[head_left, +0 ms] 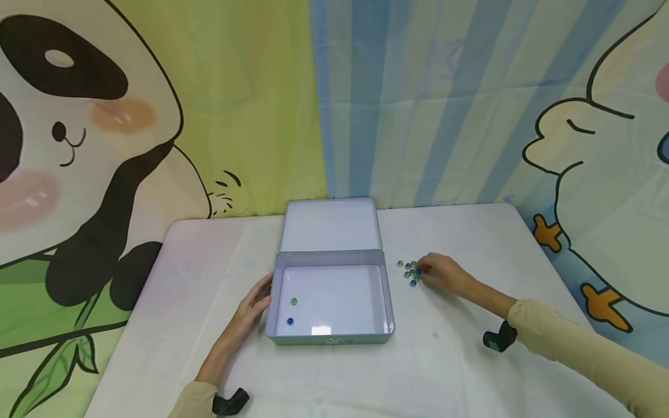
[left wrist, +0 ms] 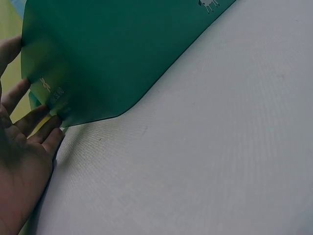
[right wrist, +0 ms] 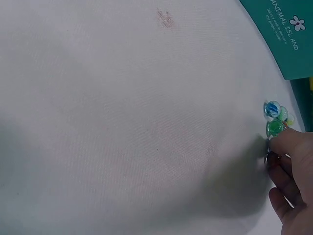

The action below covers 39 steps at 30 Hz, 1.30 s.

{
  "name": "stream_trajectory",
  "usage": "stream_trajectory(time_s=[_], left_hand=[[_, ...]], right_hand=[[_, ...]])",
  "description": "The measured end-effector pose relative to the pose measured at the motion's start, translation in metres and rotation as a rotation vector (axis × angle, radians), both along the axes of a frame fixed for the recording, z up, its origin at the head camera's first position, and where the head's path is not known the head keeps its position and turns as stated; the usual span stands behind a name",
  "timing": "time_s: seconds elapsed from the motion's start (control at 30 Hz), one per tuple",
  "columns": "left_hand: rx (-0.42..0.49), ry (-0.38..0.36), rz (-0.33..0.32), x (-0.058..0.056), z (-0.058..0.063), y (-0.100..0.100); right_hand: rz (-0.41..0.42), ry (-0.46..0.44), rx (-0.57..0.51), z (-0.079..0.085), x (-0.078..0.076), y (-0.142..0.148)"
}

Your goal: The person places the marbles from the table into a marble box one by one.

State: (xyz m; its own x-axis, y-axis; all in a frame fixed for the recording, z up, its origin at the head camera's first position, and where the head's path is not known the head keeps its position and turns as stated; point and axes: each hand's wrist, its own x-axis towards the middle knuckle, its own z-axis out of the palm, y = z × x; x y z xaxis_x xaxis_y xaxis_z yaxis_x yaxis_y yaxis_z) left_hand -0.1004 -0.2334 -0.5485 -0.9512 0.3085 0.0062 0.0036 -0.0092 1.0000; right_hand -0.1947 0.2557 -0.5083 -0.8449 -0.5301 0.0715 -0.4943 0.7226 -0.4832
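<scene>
Marbles [head_left: 407, 274] lie in a small bunch on the white table [head_left: 449, 360], just to the left of the fingertips of the right hand [head_left: 444, 276]. They sit between that hand and the right wall of the green box [head_left: 334, 339], so the box is farther left, past the bunch. Marbles are round, so we see no long side on them (they could roll if bumped). To us, the right hand is the nearer one; the left hand [head_left: 250, 310] is over on the other side of the box. The right fingers are bent, and a dark marble [right wrist: 273, 159] shows by the thumb and finger, but we cannot tell if they pinch it or only touch it. The left fingers are a little spread, and their tips touch the box's left side. Inside the box we see one green marble [head_left: 294, 301] and one blue marble [head_left: 290, 321], both near its left wall. Behind them, the lid [head_left: 329, 226] is tipped back.
</scene>
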Motion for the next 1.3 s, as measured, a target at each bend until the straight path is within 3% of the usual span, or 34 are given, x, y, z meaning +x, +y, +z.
stream_trajectory(time_s=[0.2, 0.47, 0.63, 0.93, 1.3], left_hand=[[-0.011, -0.015, -0.010, 0.001, -0.001, -0.001], [-0.014, -0.014, 0.006, 0.000, -0.001, 0.000], [-0.020, -0.016, 0.010, 0.000, 0.000, 0.000], [-0.014, -0.004, -0.009, -0.001, -0.003, -0.003], [-0.067, -0.042, 0.012, 0.000, 0.000, -0.003]], right_hand=[[-0.026, 0.042, 0.003, 0.004, 0.000, -0.002], [-0.052, 0.043, -0.094, 0.031, 0.005, -0.007], [-0.032, 0.004, -0.193, 0.059, 0.025, -0.025], [0.084, -0.187, -0.396, 0.109, 0.075, -0.059], [0.191, -0.296, -0.488, 0.134, 0.109, -0.081]])
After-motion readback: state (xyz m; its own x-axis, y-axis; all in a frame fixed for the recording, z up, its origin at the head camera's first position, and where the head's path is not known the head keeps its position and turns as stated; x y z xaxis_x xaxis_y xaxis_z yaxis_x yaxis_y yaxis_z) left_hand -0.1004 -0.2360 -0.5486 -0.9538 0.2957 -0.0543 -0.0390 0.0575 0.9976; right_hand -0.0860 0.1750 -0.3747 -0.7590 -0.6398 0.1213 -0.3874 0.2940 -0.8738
